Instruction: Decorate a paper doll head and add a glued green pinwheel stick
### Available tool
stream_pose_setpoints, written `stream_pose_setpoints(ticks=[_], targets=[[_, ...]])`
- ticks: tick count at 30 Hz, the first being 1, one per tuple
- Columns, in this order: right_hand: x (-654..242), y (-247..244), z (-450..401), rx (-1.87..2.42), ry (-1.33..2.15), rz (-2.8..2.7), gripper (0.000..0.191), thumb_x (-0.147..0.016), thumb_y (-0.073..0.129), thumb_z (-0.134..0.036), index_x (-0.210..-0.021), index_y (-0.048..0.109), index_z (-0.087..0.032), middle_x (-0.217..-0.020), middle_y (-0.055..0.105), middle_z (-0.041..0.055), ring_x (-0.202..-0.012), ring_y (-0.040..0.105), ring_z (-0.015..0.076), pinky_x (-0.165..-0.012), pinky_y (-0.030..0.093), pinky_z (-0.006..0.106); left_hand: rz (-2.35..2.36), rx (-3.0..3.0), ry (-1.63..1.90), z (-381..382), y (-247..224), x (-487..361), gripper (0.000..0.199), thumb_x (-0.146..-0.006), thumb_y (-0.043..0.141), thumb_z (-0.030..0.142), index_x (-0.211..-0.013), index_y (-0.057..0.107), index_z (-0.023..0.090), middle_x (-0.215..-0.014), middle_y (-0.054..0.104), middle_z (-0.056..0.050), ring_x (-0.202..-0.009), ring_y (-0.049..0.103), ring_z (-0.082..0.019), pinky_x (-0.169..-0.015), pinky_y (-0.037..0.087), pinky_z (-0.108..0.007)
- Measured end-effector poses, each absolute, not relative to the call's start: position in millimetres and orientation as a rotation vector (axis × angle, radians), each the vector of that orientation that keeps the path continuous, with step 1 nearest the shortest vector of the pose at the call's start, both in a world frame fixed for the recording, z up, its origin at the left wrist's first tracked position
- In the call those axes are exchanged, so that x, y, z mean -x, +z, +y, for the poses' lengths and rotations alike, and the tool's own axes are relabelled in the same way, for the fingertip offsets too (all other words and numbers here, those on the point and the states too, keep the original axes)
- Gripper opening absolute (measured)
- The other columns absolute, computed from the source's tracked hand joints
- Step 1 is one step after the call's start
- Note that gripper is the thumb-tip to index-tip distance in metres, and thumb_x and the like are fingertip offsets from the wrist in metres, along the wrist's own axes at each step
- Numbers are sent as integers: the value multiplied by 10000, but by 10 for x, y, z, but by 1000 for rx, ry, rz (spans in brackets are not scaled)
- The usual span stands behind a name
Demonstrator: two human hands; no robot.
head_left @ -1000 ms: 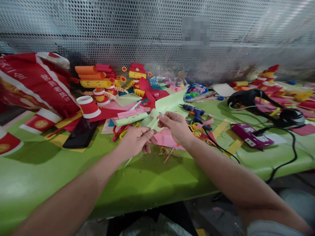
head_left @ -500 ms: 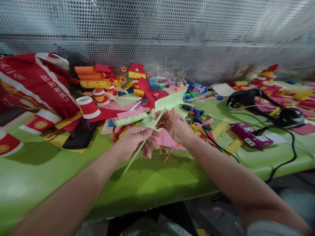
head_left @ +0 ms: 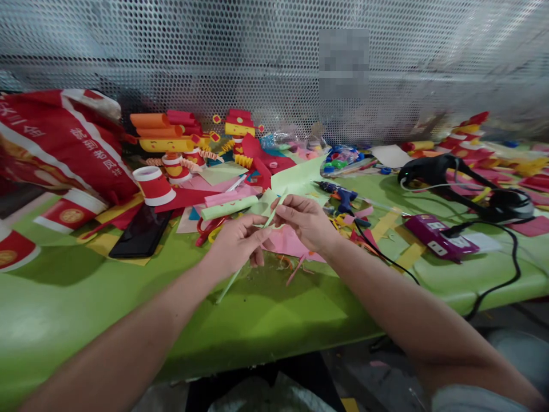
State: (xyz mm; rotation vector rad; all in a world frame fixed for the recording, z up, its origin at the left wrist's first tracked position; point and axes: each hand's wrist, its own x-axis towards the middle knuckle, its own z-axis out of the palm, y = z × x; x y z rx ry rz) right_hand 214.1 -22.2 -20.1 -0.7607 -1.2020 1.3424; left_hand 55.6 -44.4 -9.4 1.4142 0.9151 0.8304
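A narrow pale green paper strip runs slantwise through both hands over the table's front part. My left hand is closed on its middle, thumb against fingers, and the lower end sticks out below. My right hand pinches the strip near its upper end. Behind the hands lie a pale green paper sheet and a rolled green paper. Pink paper lies just under the hands, with thin scraps by it. Red-handled scissors are partly hidden beside my left hand.
A blue glue gun lies right of the hands, its black cord near a purple power strip. At left are a phone, red paper cups and a red bag. Paper-cup figures stand behind. A black headset lies at right.
My right hand has closed its fingers on the strip's upper end, where they were looser before. My left hand's fingers have drawn in around the strip.
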Motion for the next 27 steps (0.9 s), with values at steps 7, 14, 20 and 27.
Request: stream_pose_setpoints(ticks=[7, 14, 20, 27], targets=[[-2204, -163, -188, 829, 1196, -979, 302, -634, 675, -480, -753, 635, -205, -663, 574, -25, -495, 485, 65, -459, 387, 226, 982, -1407, 849, -456, -63, -546, 135, -770, 584, 263, -833, 550, 149, -606, 640, 1, -377, 544, -91, -367, 414, -196], [-2167, -198, -191, 881, 1229, -1097, 378, -658, 665, -480, -528, 471, -183, -466, 392, -71, -353, 372, 40, -350, 292, 205, 888, -1059, 1407, -292, 46, -404, 163, -767, 601, 268, -794, 451, 210, -711, 685, 19, -679, 670, -149, -583, 511, -247], [-2111, -196, -231, 923, 1179, -1114, 509, -675, 642, -461, -409, 297, -199, -367, 232, -101, -302, 224, 17, -306, 186, 192, 781, -889, 1515, -180, -13, -406, 175, -679, 677, 186, -669, 502, 182, -623, 652, 26, -625, 652, -136, -571, 522, -247], [-2105, -286, -174, 999, 1189, -1277, 289, -600, 691, -433, -648, 626, -156, -561, 602, -15, -387, 448, 45, -392, 379, 206, 782, -845, 1567, -114, 27, -351, 148, -701, 631, 94, -604, 550, 171, -489, 543, 67, -452, 533, -55, -416, 449, -145]])
